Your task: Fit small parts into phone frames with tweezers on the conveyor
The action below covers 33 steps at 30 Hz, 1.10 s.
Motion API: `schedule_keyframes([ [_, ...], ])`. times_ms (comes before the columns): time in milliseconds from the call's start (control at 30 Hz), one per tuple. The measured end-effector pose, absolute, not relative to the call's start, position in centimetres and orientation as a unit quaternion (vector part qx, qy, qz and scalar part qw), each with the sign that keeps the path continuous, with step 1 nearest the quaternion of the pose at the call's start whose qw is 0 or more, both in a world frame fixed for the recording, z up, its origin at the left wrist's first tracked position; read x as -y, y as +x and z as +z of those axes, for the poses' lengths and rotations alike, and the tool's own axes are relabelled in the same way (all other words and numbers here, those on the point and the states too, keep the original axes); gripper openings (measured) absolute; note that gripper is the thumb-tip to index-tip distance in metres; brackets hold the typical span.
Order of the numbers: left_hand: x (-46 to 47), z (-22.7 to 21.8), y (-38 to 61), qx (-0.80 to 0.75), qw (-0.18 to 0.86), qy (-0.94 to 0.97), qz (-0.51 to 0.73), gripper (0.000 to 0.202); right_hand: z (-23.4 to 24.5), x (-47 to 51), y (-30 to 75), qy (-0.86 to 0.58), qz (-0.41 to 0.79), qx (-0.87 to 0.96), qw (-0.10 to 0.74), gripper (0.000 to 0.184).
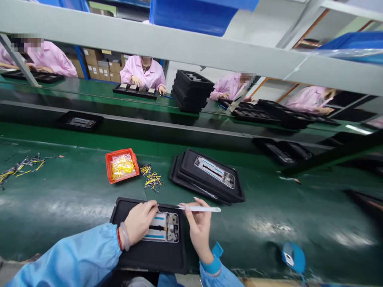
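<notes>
An open phone body (172, 229) with circuitry showing lies in a black foam tray (152, 257) in front of me. My left hand (139, 221) rests over the phone's left part. Its fingers are bent together at the phone's upper edge, and what they pinch, if anything, is hidden. To the right of the phone, my right hand (199, 225) grips white-handled tweezers (205, 209). Their tips point left, just above the phone's upper right edge and near the tray's back rim. A blue band circles my right wrist.
Behind the tray sit a red bin (109, 169) of small yellow parts, loose strips (153, 180), and stacked black trays (206, 195) with another phone body. More strips (24, 167) lie left. A blue strap (295, 257) lies right. Co-workers in pink (143, 73) sit beyond the line.
</notes>
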<state>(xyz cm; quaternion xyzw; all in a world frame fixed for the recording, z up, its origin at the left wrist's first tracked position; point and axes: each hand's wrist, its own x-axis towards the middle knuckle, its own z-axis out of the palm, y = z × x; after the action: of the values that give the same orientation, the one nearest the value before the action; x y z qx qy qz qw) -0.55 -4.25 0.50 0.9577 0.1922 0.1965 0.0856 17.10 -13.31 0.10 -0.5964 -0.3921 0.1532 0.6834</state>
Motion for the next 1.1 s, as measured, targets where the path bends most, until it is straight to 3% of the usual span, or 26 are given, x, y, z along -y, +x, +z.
schedule_keyframes([
  [167, 4.4, 0.9, -0.9, -0.191, 0.073, 0.96, 0.189, 0.044, 0.9, 15.8, 18.0, -0.66, 0.108, 0.442, 0.598, 0.015],
  [400, 4.0, 0.1, -0.7, -0.201, 0.112, 0.956, 0.179, 0.043, 1.6, 18.1, 19.0, -0.743, 0.099, 0.513, 0.419, 0.017],
  [567, 4.1, -0.4, -0.7, -0.219, 0.113, 0.955, 0.169, 0.044, 0.7, 18.2, 18.1, -0.786, 0.086, 0.499, 0.355, 0.014],
  [733, 3.9, -0.7, -0.6, -0.22, 0.121, 0.953, 0.172, 0.044, 0.2, 17.5, 17.8, -0.789, 0.17, 0.453, 0.379, 0.027],
  [967, 3.9, -0.2, -0.7, -0.223, 0.139, 0.929, 0.262, 0.032, -0.6, 18.5, 18.1, -0.709, 0.433, 0.333, 0.446, 0.044],
  [1100, 4.0, 0.3, -0.8, -0.22, 0.15, 0.919, 0.29, 0.032, -0.4, 18.9, 17.7, -0.655, 0.523, 0.244, 0.488, 0.048],
])
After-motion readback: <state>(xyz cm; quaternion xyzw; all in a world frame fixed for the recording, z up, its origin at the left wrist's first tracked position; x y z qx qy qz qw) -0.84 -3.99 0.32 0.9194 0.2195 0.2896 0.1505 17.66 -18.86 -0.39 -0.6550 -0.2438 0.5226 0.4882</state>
